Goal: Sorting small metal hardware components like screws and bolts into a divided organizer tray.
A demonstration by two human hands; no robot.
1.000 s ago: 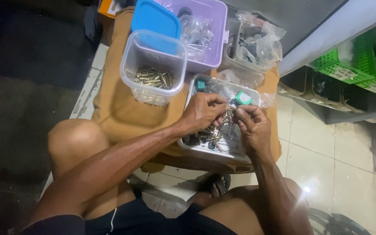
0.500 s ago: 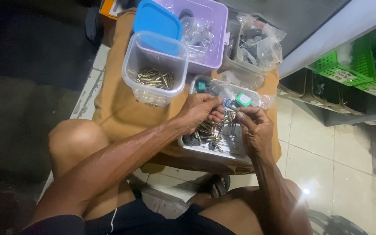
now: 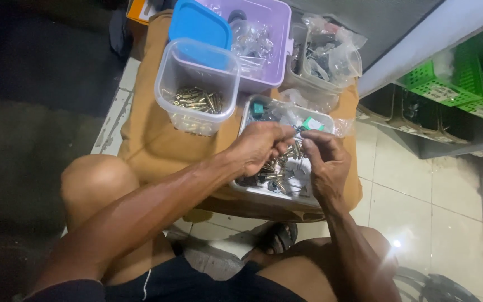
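Note:
Both hands work over a shallow clear plastic tray [image 3: 251,192] of small metal screws and parts on a brown stool top [image 3: 146,140]. My left hand [image 3: 260,146] is closed around a bunch of small screws [image 3: 288,152] above the tray. My right hand [image 3: 325,165] pinches at the same bunch with thumb and fingers. Small bags with green labels [image 3: 312,124] lie at the tray's far end.
A clear tub of brass screws [image 3: 197,84] stands at the far left, with a blue lid [image 3: 199,25] and a purple box [image 3: 269,39] behind it. A clear bin of bagged parts [image 3: 325,61] is at the right. Green baskets [image 3: 448,89] sit on a low shelf. My knees flank the stool.
Both hands have lifted slightly from the tray and drawn together around the bunch of screws. The camera view has shifted a little.

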